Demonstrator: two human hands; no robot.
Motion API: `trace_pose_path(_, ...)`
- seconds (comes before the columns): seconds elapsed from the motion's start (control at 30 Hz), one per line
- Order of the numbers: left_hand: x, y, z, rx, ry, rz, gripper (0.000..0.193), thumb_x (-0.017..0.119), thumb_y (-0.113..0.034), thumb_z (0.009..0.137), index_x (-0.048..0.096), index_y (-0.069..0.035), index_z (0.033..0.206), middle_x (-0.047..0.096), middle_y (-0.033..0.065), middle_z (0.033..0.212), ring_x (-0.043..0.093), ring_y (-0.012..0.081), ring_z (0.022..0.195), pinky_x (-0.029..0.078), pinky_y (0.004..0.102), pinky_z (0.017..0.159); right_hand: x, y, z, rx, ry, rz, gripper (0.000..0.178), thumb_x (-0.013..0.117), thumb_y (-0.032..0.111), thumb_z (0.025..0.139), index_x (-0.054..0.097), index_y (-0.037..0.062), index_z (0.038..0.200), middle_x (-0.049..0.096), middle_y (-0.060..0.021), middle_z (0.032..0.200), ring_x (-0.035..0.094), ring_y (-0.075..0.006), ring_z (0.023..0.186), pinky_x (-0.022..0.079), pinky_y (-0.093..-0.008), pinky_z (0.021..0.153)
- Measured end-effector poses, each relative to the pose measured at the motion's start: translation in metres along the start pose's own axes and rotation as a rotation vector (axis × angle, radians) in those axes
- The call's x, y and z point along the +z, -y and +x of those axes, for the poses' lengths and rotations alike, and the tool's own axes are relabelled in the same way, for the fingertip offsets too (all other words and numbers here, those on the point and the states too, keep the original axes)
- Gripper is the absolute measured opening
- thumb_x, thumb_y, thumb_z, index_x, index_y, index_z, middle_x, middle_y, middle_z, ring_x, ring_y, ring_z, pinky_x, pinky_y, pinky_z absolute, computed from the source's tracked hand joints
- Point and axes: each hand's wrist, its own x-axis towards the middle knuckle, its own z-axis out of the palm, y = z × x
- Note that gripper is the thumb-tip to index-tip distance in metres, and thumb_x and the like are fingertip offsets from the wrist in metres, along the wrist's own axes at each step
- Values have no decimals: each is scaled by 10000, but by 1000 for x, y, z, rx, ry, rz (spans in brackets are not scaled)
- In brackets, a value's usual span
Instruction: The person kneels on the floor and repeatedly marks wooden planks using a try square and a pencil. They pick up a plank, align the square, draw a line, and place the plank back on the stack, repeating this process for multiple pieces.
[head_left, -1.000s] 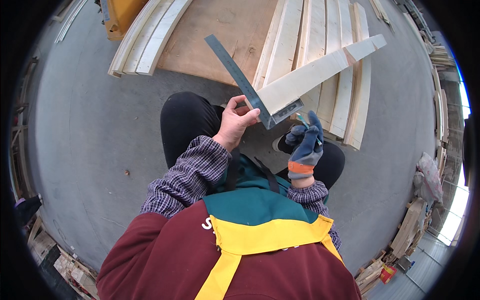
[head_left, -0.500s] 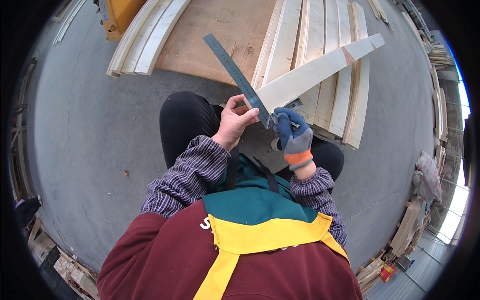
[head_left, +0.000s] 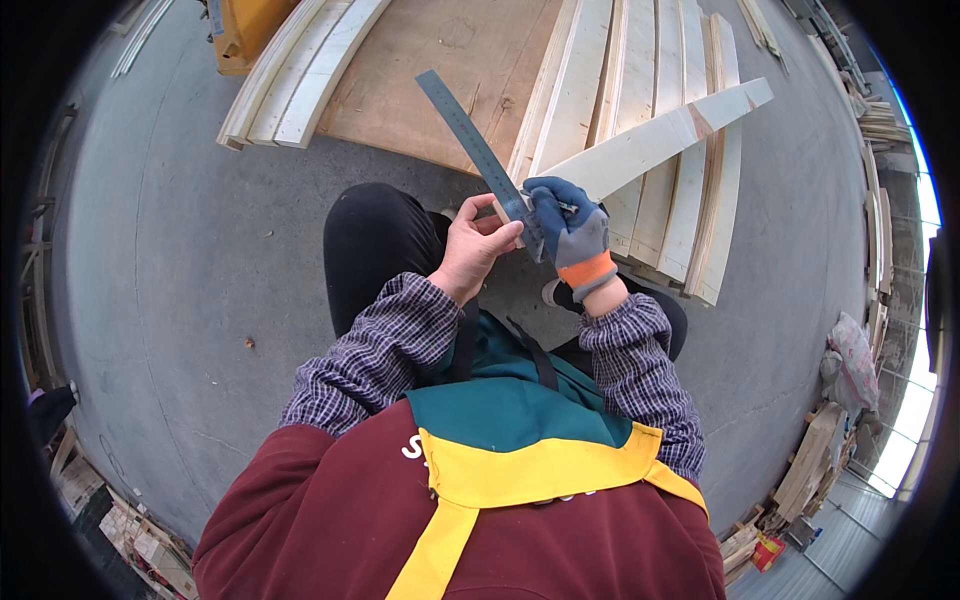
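Steel square [head_left: 478, 143] pinned to the pale plank [head_left: 650, 140] by the bare left hand [head_left: 472, 250] — the gloved right hand [head_left: 568, 225] has just closed in beside it, gripping a pencil at the blade — marking is under way

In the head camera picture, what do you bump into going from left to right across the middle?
Grey concrete floor → black trouser knee → bare left hand → blue-gloved right hand → pale curved wooden slats

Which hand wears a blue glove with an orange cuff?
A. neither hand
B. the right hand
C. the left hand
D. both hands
B: the right hand wears the blue glove with the orange cuff and rests on the wooden board, while the left hand is bare beside the metal ruler.
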Motion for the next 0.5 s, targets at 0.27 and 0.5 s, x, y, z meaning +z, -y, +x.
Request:
trace_pose_path(0.27, 1, 0, 1, -11, -18, 14, 553, 730, -96, 850, 399, -60, 1291, 661, 120, 1064, 656, 152, 901, 546, 273, 800, -34, 9, -14, 240, 128, -73, 192, 590, 159, 953, 689, 22, 1044, 652, -17, 776, 575, -71, 659, 466, -207, 584)
trace_pose_path(0.5, 1, 2, 2, 16, -3, 0, 544, 729, -97, 851, 406, -60, 1287, 659, 117, 1067, 660, 152, 892, 550, 274, 796, -15, 7, -7, 92, 51, -3, 198, 612, 165, 940, 685, 17, 1047, 673, -41, 823, 606, -93, 712, 494, -231, 619)
